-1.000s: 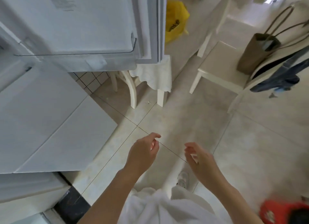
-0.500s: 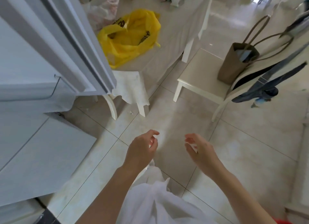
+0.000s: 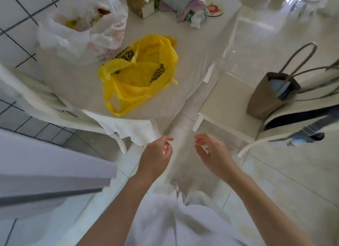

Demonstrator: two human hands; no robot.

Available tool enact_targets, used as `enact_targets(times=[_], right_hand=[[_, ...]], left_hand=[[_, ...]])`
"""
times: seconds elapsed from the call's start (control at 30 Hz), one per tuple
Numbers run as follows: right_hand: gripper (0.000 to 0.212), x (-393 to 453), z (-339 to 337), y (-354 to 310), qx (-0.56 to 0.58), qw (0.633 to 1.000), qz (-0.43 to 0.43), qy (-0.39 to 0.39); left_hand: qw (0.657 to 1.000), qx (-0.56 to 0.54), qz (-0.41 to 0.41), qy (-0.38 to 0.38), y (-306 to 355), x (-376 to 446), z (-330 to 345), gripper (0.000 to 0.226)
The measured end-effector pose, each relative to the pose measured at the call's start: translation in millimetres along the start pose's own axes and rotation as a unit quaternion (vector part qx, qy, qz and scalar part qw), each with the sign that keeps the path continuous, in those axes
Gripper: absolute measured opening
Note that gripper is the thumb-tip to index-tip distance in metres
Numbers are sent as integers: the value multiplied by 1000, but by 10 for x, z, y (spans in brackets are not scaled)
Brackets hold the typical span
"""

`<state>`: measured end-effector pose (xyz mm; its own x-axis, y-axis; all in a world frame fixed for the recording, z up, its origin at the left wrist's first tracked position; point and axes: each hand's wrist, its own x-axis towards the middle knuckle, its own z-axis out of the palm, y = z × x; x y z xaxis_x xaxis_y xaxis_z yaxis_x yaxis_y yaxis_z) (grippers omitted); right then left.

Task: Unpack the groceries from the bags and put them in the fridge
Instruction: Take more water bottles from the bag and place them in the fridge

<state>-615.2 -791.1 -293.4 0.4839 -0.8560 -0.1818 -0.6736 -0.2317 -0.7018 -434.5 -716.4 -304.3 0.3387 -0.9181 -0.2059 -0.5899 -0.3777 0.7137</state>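
I've turned from the fridge door back toward the counter, so both bags are in front of me again. My left hand and right hand are empty, fingers loosely curled. The yellow bag looks slack; the white bag behind it holds groceries.

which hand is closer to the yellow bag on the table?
Left. The left hand is open just below the table edge, under the yellow bag. The right hand, also open, is further to the right over the floor, nearer the chair.
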Motion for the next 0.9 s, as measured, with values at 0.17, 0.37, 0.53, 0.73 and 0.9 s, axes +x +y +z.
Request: enact_targets(times=[0.17, 0.37, 0.53, 0.73, 0.9], right_hand=[[25, 706, -106, -96, 5, 1000, -16, -19], [24, 1638, -312, 5, -2, 994, -55, -91], [26, 2432, -619, 31, -50, 980, -130, -141], [23, 3295, -906, -69, -53, 958, -211, -188], [22, 3933, -823, -270, -44, 948, -233, -211]], left_hand=[[999, -35, -18, 36, 101, 548, -55, 23], [991, -56, -64, 105, 145, 1282, -147, 24], [969, -84, -133, 190, 285, 1852, -196, 26], [945, -111, -180, 248, 491, 2318, -177, 26], [936, -101, -194, 274, 453, 2580, -325, 29]])
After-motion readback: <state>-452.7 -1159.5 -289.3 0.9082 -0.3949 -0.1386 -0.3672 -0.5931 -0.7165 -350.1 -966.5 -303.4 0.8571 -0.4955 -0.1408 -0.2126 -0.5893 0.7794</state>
